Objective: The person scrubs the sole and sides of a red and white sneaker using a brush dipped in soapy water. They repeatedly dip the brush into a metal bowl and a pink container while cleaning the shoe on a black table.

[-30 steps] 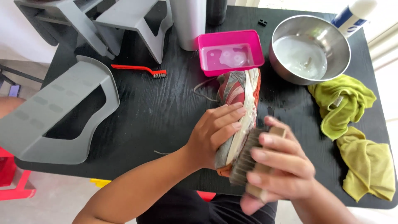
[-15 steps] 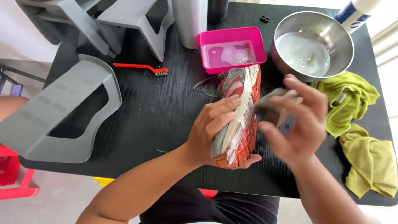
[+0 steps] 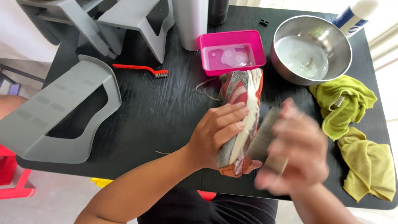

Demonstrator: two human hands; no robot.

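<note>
The left hand (image 3: 217, 132) grips a red and grey sneaker (image 3: 240, 120) tipped on its side on the black table (image 3: 166, 112); the blurred right hand (image 3: 296, 153) clasps a scrubbing brush (image 3: 263, 135) against its sole; beyond the hands sit a pink tub (image 3: 232, 52) and steel bowl (image 3: 311, 49); green cloths (image 3: 356, 137) lie right of the right hand.

Matt black wood-grain table (image 3: 166, 112), shiny metal bowl (image 3: 282, 35), glossy pink plastic tub (image 3: 259, 43), soft yellow-green cloths (image 3: 352, 124).

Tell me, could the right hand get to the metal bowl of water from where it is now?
Probably yes: the right hand, holding a brush, has open tabletop between it and the metal bowl; only the green cloth lies beside that path.
</note>
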